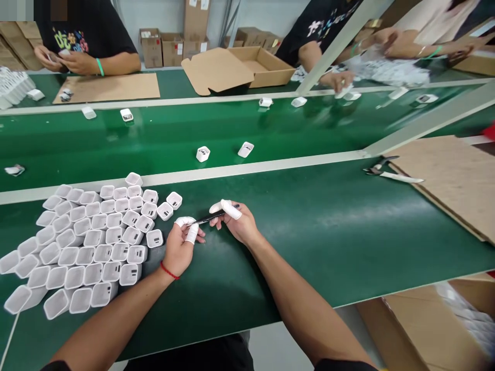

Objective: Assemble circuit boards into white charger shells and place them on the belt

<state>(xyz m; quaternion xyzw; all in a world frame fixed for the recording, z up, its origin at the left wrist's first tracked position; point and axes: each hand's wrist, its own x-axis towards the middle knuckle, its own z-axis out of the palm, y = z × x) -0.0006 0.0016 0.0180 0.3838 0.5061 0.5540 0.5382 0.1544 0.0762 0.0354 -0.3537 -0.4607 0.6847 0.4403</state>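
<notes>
My right hand (235,220), with white finger cots on thumb and fingertip, is closed round slim black tweezers (211,217). Their tip points left into the fingers of my left hand (183,245), which also has white finger cots and a red cord at the wrist. The left fingers are pinched together at the tip; anything small between them is hidden. Just left of that hand stand many open white plastic housings (94,238) in packed rows, several showing dark slots inside. Nearest to the left hand is a single housing (155,238) at the group's edge.
Beyond a pale rail runs a green conveyor belt (162,139) carrying scattered white housings (246,149). Co-workers' hands (79,63) handle parts across it. A pair of pliers (381,166) and a white-handled blade lie by a brown board (444,175) at right. A slanted post crosses there.
</notes>
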